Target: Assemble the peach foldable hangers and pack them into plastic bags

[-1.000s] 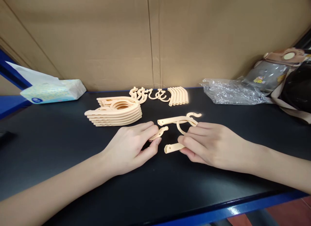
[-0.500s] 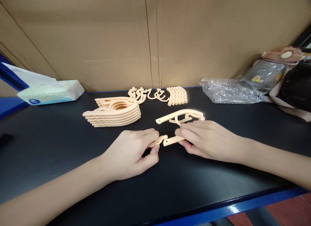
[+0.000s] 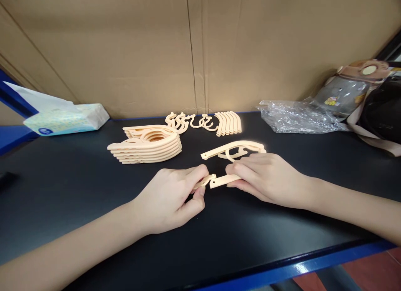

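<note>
Peach plastic all across our bench: the short piece [image 3: 209, 179] and the hanger arm [image 3: 222, 181] share one pale peach tone with the stacked hangers [image 3: 145, 147], the hooks [image 3: 188, 121] and the row of arms [image 3: 229, 123]; our counter [image 3: 78, 191] is matt black, edged bright blue; the cardboard wall [image 3: 125, 53] plain brown; the tissue pack [image 3: 62, 117] white, speckled pale blue-green, with a dark blue oval mark; the plastic bag [image 3: 294, 117] clear and silvery; the bottle [image 3: 347, 92] smoky grey, brown-capped.
</note>
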The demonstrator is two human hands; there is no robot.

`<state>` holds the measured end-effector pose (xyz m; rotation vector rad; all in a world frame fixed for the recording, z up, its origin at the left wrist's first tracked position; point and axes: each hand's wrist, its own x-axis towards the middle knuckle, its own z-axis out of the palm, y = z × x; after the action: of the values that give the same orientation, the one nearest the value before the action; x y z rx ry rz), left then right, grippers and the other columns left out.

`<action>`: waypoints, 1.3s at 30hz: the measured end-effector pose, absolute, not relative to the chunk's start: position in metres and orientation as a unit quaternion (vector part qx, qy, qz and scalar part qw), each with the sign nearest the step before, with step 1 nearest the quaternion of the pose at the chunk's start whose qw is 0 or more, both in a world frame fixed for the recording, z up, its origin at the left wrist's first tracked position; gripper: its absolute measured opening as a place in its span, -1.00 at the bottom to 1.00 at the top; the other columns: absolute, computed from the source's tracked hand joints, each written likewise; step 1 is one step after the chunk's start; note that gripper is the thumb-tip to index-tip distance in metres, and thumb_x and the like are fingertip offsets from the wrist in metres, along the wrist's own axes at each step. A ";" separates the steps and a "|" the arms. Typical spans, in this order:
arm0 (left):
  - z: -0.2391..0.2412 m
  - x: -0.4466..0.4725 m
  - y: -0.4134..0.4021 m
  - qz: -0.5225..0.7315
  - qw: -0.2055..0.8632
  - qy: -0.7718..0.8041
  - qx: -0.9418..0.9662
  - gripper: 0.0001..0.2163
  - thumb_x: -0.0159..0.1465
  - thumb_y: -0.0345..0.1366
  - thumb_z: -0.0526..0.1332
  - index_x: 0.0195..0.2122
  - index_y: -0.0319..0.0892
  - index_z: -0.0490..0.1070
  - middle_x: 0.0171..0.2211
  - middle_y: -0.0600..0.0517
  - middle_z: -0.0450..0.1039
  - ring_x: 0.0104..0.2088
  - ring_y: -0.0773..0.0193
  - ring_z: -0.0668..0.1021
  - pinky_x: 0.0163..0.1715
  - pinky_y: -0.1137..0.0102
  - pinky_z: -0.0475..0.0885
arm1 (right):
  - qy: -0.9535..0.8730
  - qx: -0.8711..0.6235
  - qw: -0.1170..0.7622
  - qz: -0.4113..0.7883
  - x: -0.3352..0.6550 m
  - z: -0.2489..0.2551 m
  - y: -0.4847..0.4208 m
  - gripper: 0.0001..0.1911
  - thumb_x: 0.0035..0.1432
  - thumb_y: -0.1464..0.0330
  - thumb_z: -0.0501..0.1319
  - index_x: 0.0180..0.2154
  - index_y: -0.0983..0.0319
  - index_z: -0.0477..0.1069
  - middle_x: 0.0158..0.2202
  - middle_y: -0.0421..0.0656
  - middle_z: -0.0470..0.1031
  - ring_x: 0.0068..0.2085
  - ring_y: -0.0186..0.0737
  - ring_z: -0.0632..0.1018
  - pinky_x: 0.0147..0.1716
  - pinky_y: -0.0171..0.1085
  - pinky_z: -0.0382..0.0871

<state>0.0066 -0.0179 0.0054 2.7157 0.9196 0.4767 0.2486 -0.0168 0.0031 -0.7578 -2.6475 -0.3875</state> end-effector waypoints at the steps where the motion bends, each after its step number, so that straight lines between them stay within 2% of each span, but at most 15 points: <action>1: 0.006 0.007 -0.019 0.156 0.120 0.318 0.927 -0.92 0.22 -0.41 -0.06 -0.41 -0.13 0.13 -0.54 0.18 0.25 -0.61 0.38 0.28 -0.57 0.47 0.07 | -0.936 -0.267 0.181 -0.138 0.248 0.003 -0.017 -0.71 0.41 0.29 -0.05 -0.30 0.24 0.34 -0.45 -0.21 0.48 -0.47 -0.28 0.46 -0.45 -0.29 0.21; 6: 0.009 0.007 -0.023 0.147 0.142 0.318 0.926 -0.91 0.23 -0.42 -0.09 -0.40 -0.11 0.09 -0.55 0.18 0.19 -0.59 0.35 0.25 -0.56 0.45 0.08 | -0.933 -0.264 0.194 -0.146 0.246 0.003 -0.019 -0.70 0.41 0.29 -0.03 -0.32 0.24 0.37 -0.50 -0.24 0.45 -0.51 -0.32 0.43 -0.48 -0.30 0.20; 11: 0.009 0.007 -0.023 0.160 0.195 0.341 0.906 -0.89 0.26 -0.42 -0.10 -0.39 -0.10 0.09 -0.57 0.20 0.14 -0.60 0.35 0.23 -0.55 0.45 0.10 | -0.927 -0.239 0.236 -0.169 0.247 0.001 -0.019 -0.74 0.38 0.30 0.04 -0.16 0.28 0.45 -0.40 -0.19 0.56 -0.39 -0.30 0.53 -0.36 -0.31 0.32; 13: 0.009 0.007 -0.023 0.156 0.196 0.344 0.905 -0.90 0.24 -0.42 -0.10 -0.39 -0.11 0.10 -0.58 0.20 0.12 -0.60 0.35 0.23 -0.56 0.44 0.09 | -0.926 -0.237 0.235 -0.178 0.248 0.001 -0.018 -0.74 0.38 0.31 0.05 -0.16 0.28 0.47 -0.40 -0.19 0.56 -0.40 -0.31 0.53 -0.35 -0.31 0.34; 20: 0.010 0.006 -0.022 0.163 0.208 0.323 0.909 -0.89 0.24 -0.40 -0.13 -0.38 -0.10 0.11 -0.58 0.19 0.13 -0.60 0.33 0.23 -0.56 0.42 0.08 | -0.924 -0.234 0.235 -0.190 0.247 0.003 -0.019 -0.73 0.37 0.33 0.07 -0.16 0.26 0.52 -0.50 -0.24 0.46 -0.48 -0.31 0.43 -0.45 -0.30 0.27; 25: 0.010 0.004 -0.020 0.159 0.216 0.312 0.911 -0.86 0.28 -0.39 -0.16 -0.40 -0.10 0.09 -0.59 0.20 0.12 -0.62 0.33 0.20 -0.57 0.42 0.09 | -0.921 -0.238 0.241 -0.191 0.247 0.003 -0.018 -0.74 0.35 0.33 0.10 -0.12 0.28 0.53 -0.49 -0.23 0.47 -0.48 -0.31 0.42 -0.45 -0.29 0.26; 28: 0.007 0.004 -0.019 0.150 0.186 0.303 0.923 -0.87 0.31 -0.37 -0.09 -0.40 -0.10 0.04 -0.60 0.22 0.12 -0.63 0.36 0.24 -0.58 0.45 0.07 | -0.920 -0.237 0.245 -0.193 0.247 0.002 -0.019 -0.72 0.36 0.33 0.09 -0.10 0.30 0.53 -0.47 -0.22 0.50 -0.48 -0.32 0.43 -0.44 -0.30 0.26; 32: 0.002 0.006 -0.018 0.126 0.099 0.322 0.933 -0.72 0.38 -0.15 0.05 -0.41 -0.09 -0.01 -0.62 0.25 0.11 -0.67 0.38 0.26 -0.63 0.47 0.02 | -0.922 -0.235 0.241 -0.190 0.246 0.001 -0.020 -0.72 0.36 0.33 0.09 -0.10 0.31 0.54 -0.48 -0.22 0.50 -0.48 -0.31 0.44 -0.45 -0.29 0.26; 39: -0.001 0.007 -0.018 0.114 0.016 0.305 0.945 -0.72 0.47 -0.13 -0.13 -0.39 -0.08 0.01 -0.64 0.22 0.21 -0.70 0.32 0.33 -0.66 0.46 -0.01 | -0.924 -0.243 0.233 -0.184 0.246 -0.001 -0.019 -0.71 0.38 0.33 0.05 -0.17 0.24 0.54 -0.50 -0.23 0.47 -0.50 -0.33 0.41 -0.48 -0.30 0.21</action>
<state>0.0066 -0.0176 -0.0009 2.9396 0.9480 0.3546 0.2455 -0.0195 -0.0007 -0.6681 -2.5374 -0.5043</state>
